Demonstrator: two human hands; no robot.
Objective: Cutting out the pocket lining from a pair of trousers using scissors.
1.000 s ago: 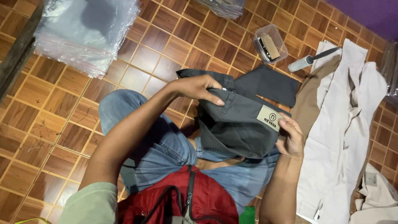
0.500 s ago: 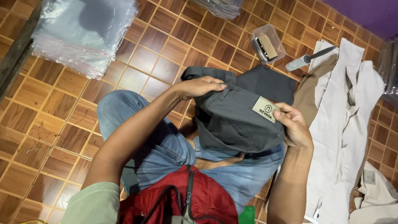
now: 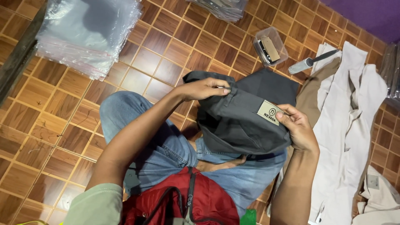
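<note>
The folded trousers (image 3: 237,121) are dark grey, with a beige rectangular patch (image 3: 268,113) that carries black print. The floor (image 3: 58,125) has a pattern of brown wooden squares with lighter lines between them. At ten o'clock the pile of plastic bags (image 3: 83,33) is clear, with a thin red stripe. At three o'clock lie cream trousers (image 3: 346,125) and tan trousers (image 3: 310,93). The jeans (image 3: 162,146) are blue.

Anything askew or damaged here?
Nothing damaged or spilled. Both hands, left hand and right hand, hold the folded dark grey trousers. The grey-handled knife lies loose on the brown tiled floor, its blade on beige cloth.
</note>
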